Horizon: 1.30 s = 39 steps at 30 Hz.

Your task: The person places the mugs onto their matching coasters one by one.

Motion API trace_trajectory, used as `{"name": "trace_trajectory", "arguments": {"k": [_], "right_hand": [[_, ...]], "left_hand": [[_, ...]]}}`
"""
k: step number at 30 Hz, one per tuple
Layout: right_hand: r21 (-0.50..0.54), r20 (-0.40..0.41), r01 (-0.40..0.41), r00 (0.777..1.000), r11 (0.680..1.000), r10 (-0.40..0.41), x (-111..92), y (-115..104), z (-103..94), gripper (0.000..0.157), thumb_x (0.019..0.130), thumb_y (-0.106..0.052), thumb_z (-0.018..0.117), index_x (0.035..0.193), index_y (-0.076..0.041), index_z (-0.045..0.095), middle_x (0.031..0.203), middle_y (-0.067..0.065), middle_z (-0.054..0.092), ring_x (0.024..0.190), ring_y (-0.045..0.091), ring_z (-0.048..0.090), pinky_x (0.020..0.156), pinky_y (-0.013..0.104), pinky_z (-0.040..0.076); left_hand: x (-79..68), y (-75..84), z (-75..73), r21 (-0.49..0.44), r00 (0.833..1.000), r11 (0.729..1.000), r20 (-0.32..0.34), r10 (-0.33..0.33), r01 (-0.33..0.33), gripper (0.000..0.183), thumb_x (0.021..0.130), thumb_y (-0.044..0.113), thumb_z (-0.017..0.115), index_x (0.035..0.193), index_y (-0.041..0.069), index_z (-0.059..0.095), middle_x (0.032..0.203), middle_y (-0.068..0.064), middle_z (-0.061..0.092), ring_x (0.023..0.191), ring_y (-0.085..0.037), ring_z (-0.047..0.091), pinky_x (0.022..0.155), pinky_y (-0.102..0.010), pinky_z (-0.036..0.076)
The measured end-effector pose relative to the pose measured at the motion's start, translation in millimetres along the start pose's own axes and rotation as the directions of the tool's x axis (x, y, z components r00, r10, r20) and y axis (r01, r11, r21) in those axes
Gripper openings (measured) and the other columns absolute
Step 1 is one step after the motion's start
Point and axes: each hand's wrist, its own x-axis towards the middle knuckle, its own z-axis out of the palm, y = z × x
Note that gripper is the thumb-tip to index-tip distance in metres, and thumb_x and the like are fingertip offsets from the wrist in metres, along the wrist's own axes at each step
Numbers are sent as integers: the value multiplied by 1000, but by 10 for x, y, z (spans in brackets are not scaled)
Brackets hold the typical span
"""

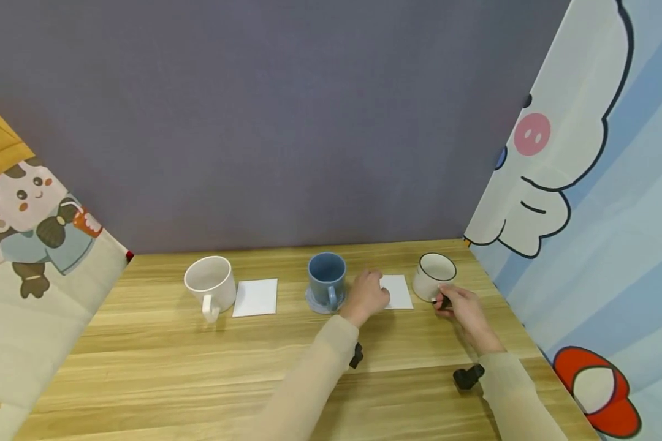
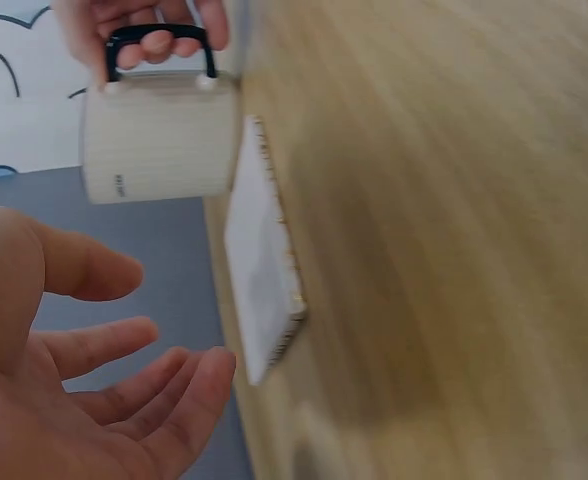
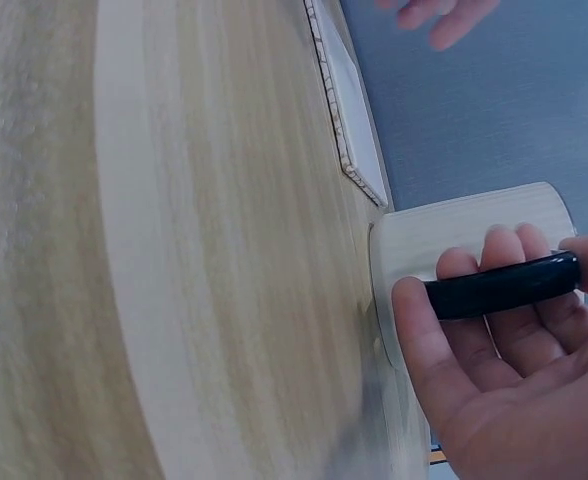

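My right hand [image 1: 466, 309] grips the black handle [image 3: 499, 288] of a white mug with a dark rim [image 1: 427, 283], fingers curled through and round it. The mug is upright at the right end of the row. Beside it lies a white square coaster [image 1: 399, 293], whose stitched-looking edge shows in both wrist views. My left hand [image 1: 366, 298] hovers by that coaster's left side, partly covering it in the head view. Its fingers are loosely bent, thumb apart, with nothing between them in the left wrist view. Just left of this hand, a blue mug [image 1: 321, 288] stands on a round blue-grey coaster [image 1: 312, 302].
A larger white mug [image 1: 215, 288] stands at the left with its handle toward me, next to another white square coaster [image 1: 255, 298]. The wooden table [image 1: 171, 380] ends at a grey backdrop [image 1: 287, 135]. Patterned curtains [image 1: 596, 263] flank both sides.
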Motion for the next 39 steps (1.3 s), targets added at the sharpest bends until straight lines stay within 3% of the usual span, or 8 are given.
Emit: {"name": "trace_trajectory", "arguments": {"k": [8,16,22,31,36,39], "right_hand": [[6,-7,1,1000,1000,-1,-17,-20,38,39,107,-31,52,96,6,61,82,5,63,77,13,64,78,36,59],[6,-28,13,1000,1000,-13,-24,-1,46,39,107,-29,52,94,6,61,80,4,62,75,12,63,73,32,59],[3,-34,15,999,1000,-15,-34,-1,47,38,108,-29,52,95,7,61,80,4,62,75,12,63,74,32,59],[6,-44,-3,999,1000,3,-30,-21,57,38,107,-28,52,97,6,62,81,4,62,76,13,63,77,35,59],[9,-42,-4,999,1000,4,-36,-20,46,37,107,-29,52,97,6,62,82,4,62,76,13,63,78,36,59],[-3,-38,3,999,1000,-3,-47,-20,35,38,108,-29,51,96,6,62,82,4,62,77,14,63,78,36,59]], "left_hand": [[20,-142,110,10,1000,1000,-3,-26,26,51,88,12,57,138,1,58,134,-22,56,123,-38,54,102,-45,48],[74,-252,201,-37,999,999,-12,-39,39,53,84,5,61,136,-2,57,122,-23,58,111,-34,59,97,-44,51],[95,-259,204,-50,998,997,-9,-62,62,52,82,2,63,133,-5,58,123,-23,57,109,-34,60,97,-44,51],[131,-243,221,39,997,997,23,-75,74,39,82,4,69,120,-6,66,122,-21,54,100,-28,59,94,-40,52],[136,-244,231,51,997,997,40,-63,61,38,83,3,68,119,-6,66,127,-21,53,103,-28,59,96,-38,52],[136,-240,216,49,997,998,51,-49,47,31,82,2,69,113,-6,67,124,-20,55,96,-25,58,92,-36,52]]}}
